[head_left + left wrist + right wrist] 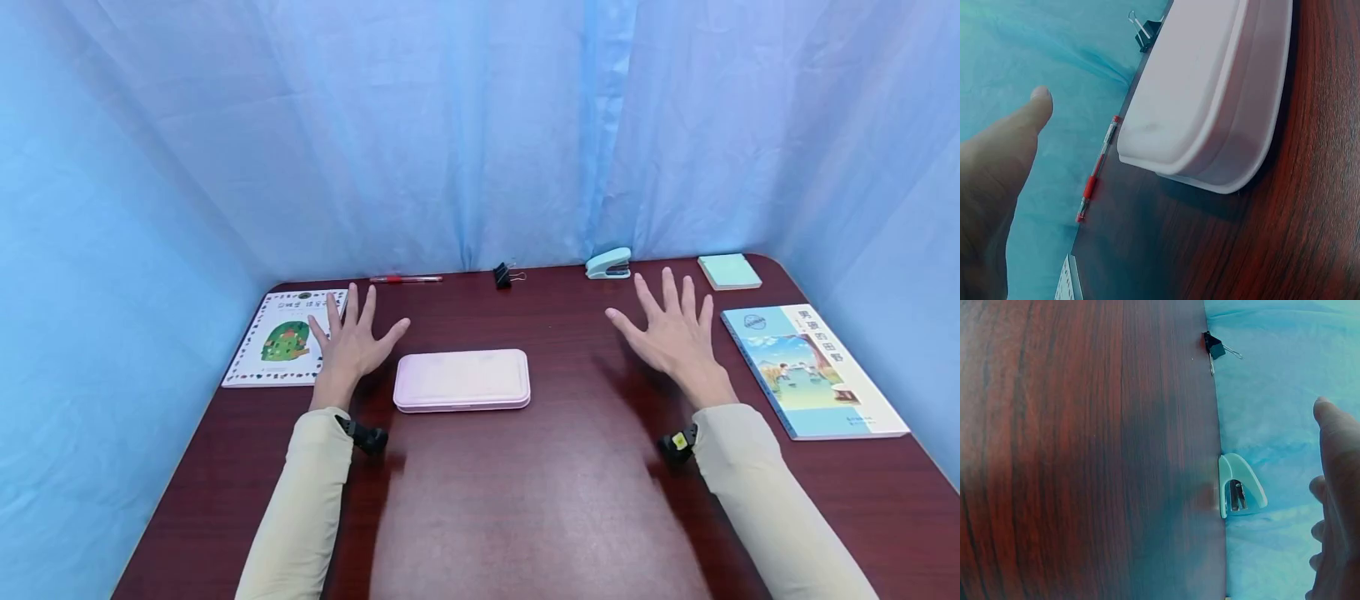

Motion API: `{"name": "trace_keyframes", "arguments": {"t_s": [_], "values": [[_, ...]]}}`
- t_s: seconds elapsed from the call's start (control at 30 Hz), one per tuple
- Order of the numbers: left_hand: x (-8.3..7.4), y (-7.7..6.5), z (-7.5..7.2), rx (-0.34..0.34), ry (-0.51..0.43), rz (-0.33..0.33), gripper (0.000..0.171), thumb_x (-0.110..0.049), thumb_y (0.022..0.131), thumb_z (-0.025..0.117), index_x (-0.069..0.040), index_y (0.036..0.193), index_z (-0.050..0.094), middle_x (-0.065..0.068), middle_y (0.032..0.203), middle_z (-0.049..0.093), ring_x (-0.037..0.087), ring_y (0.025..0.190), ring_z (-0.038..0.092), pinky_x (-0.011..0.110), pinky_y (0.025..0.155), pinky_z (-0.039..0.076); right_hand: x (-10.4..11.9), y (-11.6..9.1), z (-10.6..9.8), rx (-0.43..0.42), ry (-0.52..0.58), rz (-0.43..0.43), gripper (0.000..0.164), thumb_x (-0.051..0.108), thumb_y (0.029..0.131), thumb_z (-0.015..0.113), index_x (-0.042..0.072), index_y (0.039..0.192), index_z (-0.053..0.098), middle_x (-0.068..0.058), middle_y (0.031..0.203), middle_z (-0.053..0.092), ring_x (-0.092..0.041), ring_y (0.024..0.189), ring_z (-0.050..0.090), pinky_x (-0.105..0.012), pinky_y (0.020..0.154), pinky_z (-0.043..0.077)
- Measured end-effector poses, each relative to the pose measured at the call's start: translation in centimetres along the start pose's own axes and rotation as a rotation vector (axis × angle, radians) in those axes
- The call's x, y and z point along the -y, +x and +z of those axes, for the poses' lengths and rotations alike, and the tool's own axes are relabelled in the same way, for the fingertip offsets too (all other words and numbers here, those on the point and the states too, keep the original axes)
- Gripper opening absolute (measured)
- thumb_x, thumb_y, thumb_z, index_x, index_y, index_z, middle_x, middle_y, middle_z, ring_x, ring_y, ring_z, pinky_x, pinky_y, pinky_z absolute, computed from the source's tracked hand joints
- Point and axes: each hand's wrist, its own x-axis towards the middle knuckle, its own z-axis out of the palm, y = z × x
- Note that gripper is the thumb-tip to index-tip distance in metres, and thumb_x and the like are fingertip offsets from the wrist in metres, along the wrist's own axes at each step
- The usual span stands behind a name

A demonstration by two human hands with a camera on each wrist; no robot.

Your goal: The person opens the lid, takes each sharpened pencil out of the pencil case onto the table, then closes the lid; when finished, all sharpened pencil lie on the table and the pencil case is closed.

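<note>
My left hand is spread with straight fingers and holds nothing. In the head view it overlaps the right edge of a white picture book. Just right of that hand lies a closed pale pink pencil case, seen large from its rounded end in the left wrist view. My right hand, also empty with fingers fanned out, is held over the right side of the table. Beside it is a thicker blue and white book. A mint-green stapler stands beyond its fingertips.
Along the back edge of the dark red-brown table lie a red pen, a black binder clip and a pale green sticky-note pad. Blue curtains close off the back and both sides.
</note>
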Motion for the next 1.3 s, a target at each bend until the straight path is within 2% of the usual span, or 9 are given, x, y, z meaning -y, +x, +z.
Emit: {"name": "trace_keyframes", "arguments": {"t_s": [0.1, 0.27, 0.43, 0.63, 0.87, 0.97, 1.1, 1.2, 1.3], "values": [[0.2, 0.1, 0.0, -0.049, -0.041, 0.039, 0.088, -0.075, 0.082, 0.031, -0.024, 0.15, 0.006, 0.009, 0.155, 0.001, 0.036, 0.137, -0.012, 0.062, 0.102, -0.007, 0.2, 0.1, 0.1, -0.021, 0.032, -0.034, 0.082, 0.07, 0.085, 0.033, 0.026, 0.149, 0.009, -0.015, 0.153, -0.004, -0.037, 0.137, -0.015, -0.06, 0.102, -0.012], [0.7, 0.2, -0.1, -0.191, -0.182, 0.12, 0.074, -0.056, 0.09, 0.043, -0.014, 0.147, 0.022, 0.013, 0.15, 0.02, 0.033, 0.137, 0.012, 0.051, 0.108, 0.013, 1.1, 0.6, 0.6, -0.078, 0.156, -0.159, 0.08, 0.06, 0.087, 0.044, 0.022, 0.149, 0.011, -0.015, 0.153, 0.006, -0.035, 0.139, -0.001, -0.058, 0.106, 0.002], [1.2, -0.4, -0.5, -0.222, -0.324, 0.129, 0.065, -0.05, 0.091, 0.047, -0.01, 0.141, 0.035, 0.014, 0.142, 0.033, 0.031, 0.131, 0.027, 0.049, 0.105, 0.024, 3.3, 0.8, 1.4, -0.115, 0.283, -0.29, 0.078, 0.05, 0.086, 0.057, 0.018, 0.148, 0.022, -0.013, 0.151, 0.019, -0.034, 0.136, 0.016, -0.055, 0.105, 0.016], [1.8, -1.9, -0.1, -0.115, -0.428, 0.141, 0.064, -0.05, 0.091, 0.049, -0.007, 0.138, 0.039, 0.015, 0.133, 0.044, 0.029, 0.124, 0.039, 0.046, 0.101, 0.031, 6.7, 0.3, 3.7, -0.057, 0.368, -0.366, 0.075, 0.049, 0.084, 0.06, 0.016, 0.145, 0.03, -0.009, 0.148, 0.027, -0.027, 0.134, 0.023, -0.049, 0.106, 0.021], [1.8, -4.5, 2.5, 0.025, -0.497, 0.216, 0.06, -0.039, 0.088, 0.059, -0.002, 0.133, 0.044, 0.014, 0.119, 0.053, 0.026, 0.108, 0.053, 0.04, 0.09, 0.045, 9.9, -1.0, 6.7, 0.074, 0.412, -0.47, 0.071, 0.046, 0.085, 0.061, 0.012, 0.142, 0.036, -0.012, 0.143, 0.034, -0.025, 0.132, 0.029, -0.046, 0.105, 0.025], [1.3, -5.5, 3.4, 0.079, -0.507, 0.235, 0.069, -0.04, 0.084, 0.064, -0.004, 0.137, 0.04, 0.013, 0.124, 0.05, 0.025, 0.112, 0.051, 0.039, 0.093, 0.043, 11.0, -1.7, 7.7, 0.157, 0.388, -0.517, 0.072, 0.047, 0.084, 0.062, 0.009, 0.14, 0.039, -0.011, 0.14, 0.038, -0.023, 0.13, 0.032, -0.043, 0.105, 0.027], [0.4, -6.2, 4.2, 0.128, -0.452, 0.293, 0.094, -0.053, 0.072, 0.072, -0.008, 0.143, 0.03, 0.009, 0.136, 0.039, 0.022, 0.122, 0.041, 0.041, 0.1, 0.035, 12.0, -2.4, 8.3, 0.254, 0.314, -0.534, 0.075, 0.049, 0.08, 0.066, 0.01, 0.139, 0.041, -0.01, 0.141, 0.038, -0.023, 0.13, 0.032, -0.041, 0.105, 0.028], [-0.3, -6.3, 4.4, 0.134, -0.393, 0.359, 0.103, -0.056, 0.066, 0.075, -0.008, 0.144, 0.027, 0.008, 0.139, 0.032, 0.021, 0.126, 0.033, 0.04, 0.103, 0.031, 12.4, -2.5, 8.3, 0.297, 0.274, -0.522, 0.082, 0.049, 0.076, 0.07, 0.01, 0.141, 0.038, -0.012, 0.144, 0.033, -0.025, 0.132, 0.028, -0.041, 0.105, 0.027], [-0.7, -6.1, 4.8, 0.121, -0.343, 0.4, 0.102, -0.056, 0.066, 0.074, -0.006, 0.142, 0.028, 0.008, 0.138, 0.031, 0.02, 0.124, 0.031, 0.04, 0.103, 0.03, 12.4, -2.7, 8.3, 0.306, 0.253, -0.533, 0.088, 0.048, 0.074, 0.072, 0.011, 0.143, 0.034, -0.015, 0.146, 0.029, -0.027, 0.133, 0.026, -0.041, 0.106, 0.026]]}}
